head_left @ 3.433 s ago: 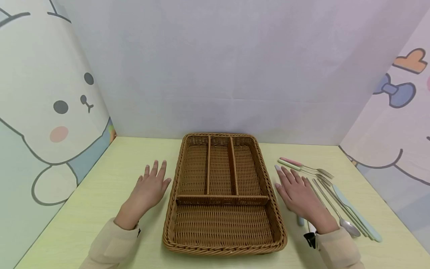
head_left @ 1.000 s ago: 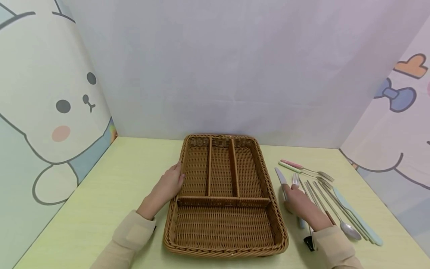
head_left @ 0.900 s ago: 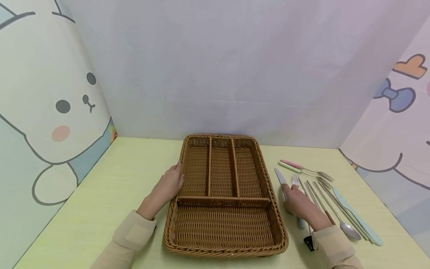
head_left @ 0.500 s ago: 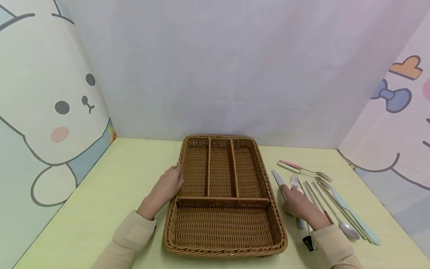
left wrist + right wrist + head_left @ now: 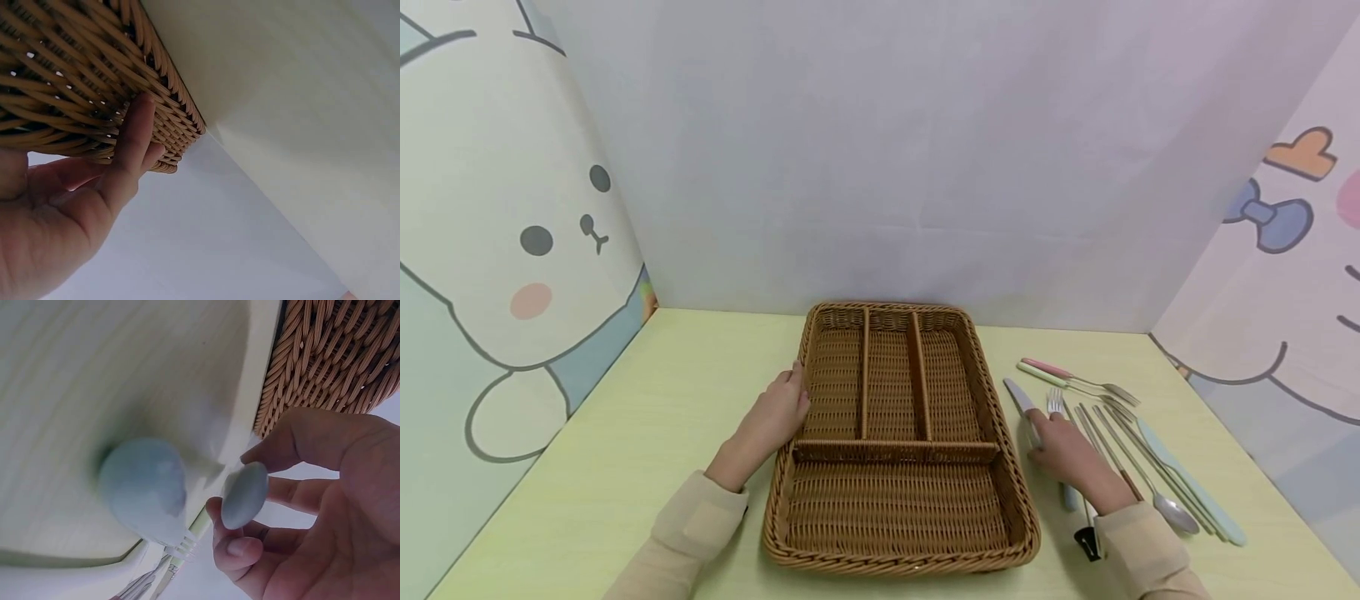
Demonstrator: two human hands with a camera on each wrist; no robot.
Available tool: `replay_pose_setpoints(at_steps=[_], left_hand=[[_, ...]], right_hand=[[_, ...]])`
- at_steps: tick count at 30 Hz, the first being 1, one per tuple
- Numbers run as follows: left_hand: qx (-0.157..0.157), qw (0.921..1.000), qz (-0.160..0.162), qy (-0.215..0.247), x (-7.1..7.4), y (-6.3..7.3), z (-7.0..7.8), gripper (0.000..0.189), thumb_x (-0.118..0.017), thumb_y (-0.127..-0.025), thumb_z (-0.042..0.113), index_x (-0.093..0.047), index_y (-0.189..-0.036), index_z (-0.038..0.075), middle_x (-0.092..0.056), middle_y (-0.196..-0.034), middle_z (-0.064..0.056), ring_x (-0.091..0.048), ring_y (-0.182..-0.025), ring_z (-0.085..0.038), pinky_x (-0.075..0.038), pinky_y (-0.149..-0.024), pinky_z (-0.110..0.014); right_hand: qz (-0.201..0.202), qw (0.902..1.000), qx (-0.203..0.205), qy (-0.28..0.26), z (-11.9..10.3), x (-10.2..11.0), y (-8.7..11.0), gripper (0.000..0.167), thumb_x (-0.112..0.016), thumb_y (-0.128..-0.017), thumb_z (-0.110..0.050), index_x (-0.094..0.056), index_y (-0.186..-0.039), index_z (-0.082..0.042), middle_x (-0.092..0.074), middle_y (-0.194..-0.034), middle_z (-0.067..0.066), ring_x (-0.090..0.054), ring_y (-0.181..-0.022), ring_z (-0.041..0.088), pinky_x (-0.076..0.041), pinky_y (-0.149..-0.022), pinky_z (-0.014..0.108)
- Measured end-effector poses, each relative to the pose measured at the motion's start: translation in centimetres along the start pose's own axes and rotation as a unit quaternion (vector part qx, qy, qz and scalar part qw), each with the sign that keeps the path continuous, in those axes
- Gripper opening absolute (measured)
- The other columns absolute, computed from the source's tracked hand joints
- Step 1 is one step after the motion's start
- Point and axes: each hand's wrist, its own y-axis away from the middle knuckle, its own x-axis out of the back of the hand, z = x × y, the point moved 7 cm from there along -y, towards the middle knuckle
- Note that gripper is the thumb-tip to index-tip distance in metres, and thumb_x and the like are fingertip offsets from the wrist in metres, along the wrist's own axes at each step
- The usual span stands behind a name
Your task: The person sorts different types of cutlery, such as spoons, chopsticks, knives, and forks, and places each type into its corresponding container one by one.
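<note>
My left hand (image 5: 771, 412) grips the left rim of a brown wicker cutlery basket (image 5: 895, 562), which has several compartments. In the left wrist view, fingers (image 5: 134, 134) lie along its woven outer wall. To the basket's right, my right hand (image 5: 1071, 454) pinches a table knife (image 5: 1018, 396), its grey blade pointing away from me. The right wrist view shows the knife's pale blue handle end (image 5: 245, 497) between thumb and fingertips. Right beside this hand lies a fork (image 5: 1055, 402); a blue-grey handle (image 5: 1070, 497) emerges below the hand, which covers the middle of these pieces.
Farther right lie a spoon (image 5: 1176, 515), a pale green-blue knife (image 5: 1187, 479) and several thin metal utensils. Pink-handled (image 5: 1047, 367) and green-handled (image 5: 1041, 374) cutlery lies behind them. A black clip (image 5: 1087, 543) hangs near the right sleeve. A pale wall (image 5: 887, 167) stands behind the table.
Since the oldest frame, my left hand has moved right onto the basket rim, and my right hand has gone from spread over the cutlery to pinching the knife. Over the last second both hands barely move.
</note>
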Motion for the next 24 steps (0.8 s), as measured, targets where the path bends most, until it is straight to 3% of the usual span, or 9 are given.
replay_pose_setpoints(at_steps=[4, 13, 19, 24], left_hand=[[0.0, 1.0, -0.001, -0.002, 0.0, 0.0, 0.1, 0.052, -0.05, -0.088, 0.003, -0.033, -0.13, -0.021, -0.055, -0.109, -0.033, -0.043, -0.048, -0.01, -0.035, -0.04, -0.019], [0.0, 0.9999, 0.001, -0.012, 0.0, 0.1, 0.1, 0.052, -0.051, -0.088, 0.004, -0.033, -0.13, -0.021, -0.054, -0.111, -0.033, -0.046, -0.05, -0.012, -0.037, -0.04, -0.019], [0.01, 0.9999, -0.007, -0.012, -0.2, 0.0, -0.1, 0.053, -0.05, -0.089, 0.005, -0.031, -0.131, -0.021, -0.052, -0.114, -0.034, -0.048, -0.052, -0.014, -0.039, -0.042, -0.02], [0.012, 0.9998, -0.011, -0.015, -0.3, 0.1, -0.1, 0.054, -0.05, -0.089, 0.006, -0.03, -0.132, -0.021, -0.051, -0.116, -0.034, -0.047, -0.051, -0.012, -0.037, -0.041, -0.02]], right_hand=[[0.021, 0.9998, 0.001, 0.002, 0.1, 0.2, 0.0, 0.056, -0.067, -0.069, -0.002, -0.047, -0.119, 0.011, -0.053, -0.083, 0.022, -0.048, -0.066, 0.024, -0.042, -0.053, 0.034], [0.116, 0.9928, 0.027, 0.01, -0.9, 2.3, 0.2, 0.054, -0.055, -0.066, 0.003, -0.048, -0.119, 0.01, -0.044, -0.066, 0.011, -0.031, -0.057, 0.018, -0.025, -0.049, 0.027], [0.134, 0.9903, 0.037, 0.004, -2.5, 3.7, 0.0, 0.053, -0.055, -0.07, 0.004, -0.048, -0.122, 0.009, -0.047, -0.07, 0.014, -0.034, -0.055, 0.018, -0.027, -0.048, 0.027], [0.12, 0.9924, 0.03, 0.001, -3.8, 4.2, -0.4, 0.054, -0.054, -0.072, 0.003, -0.047, -0.126, 0.005, -0.051, -0.075, 0.016, -0.035, -0.055, 0.017, -0.027, -0.045, 0.027]])
